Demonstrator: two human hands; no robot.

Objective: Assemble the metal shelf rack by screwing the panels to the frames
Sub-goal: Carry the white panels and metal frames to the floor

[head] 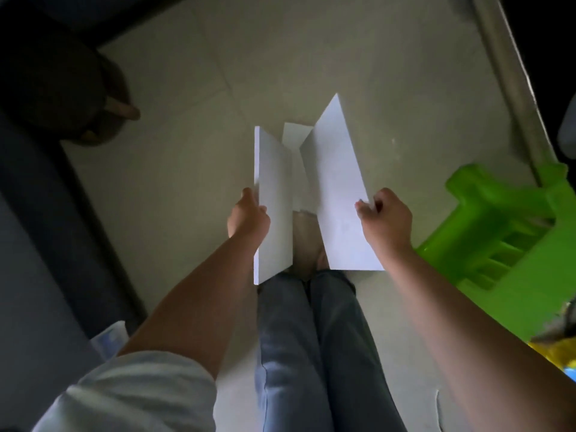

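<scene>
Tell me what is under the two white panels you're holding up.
Between the left panel and right panel, a bare foot on the tiled floor and another white piece farther out show. Whatever lies directly beneath each panel is covered.

Pale short sleeve [140, 388] on left arm; blue jeans [311, 353]; bare forearms.

Looks like a room in a home — pale tiled floor [193, 98], a green plastic stool [511, 226] at the right, dark sofa-like furniture [40, 213] along the left — dimly lit.
</scene>
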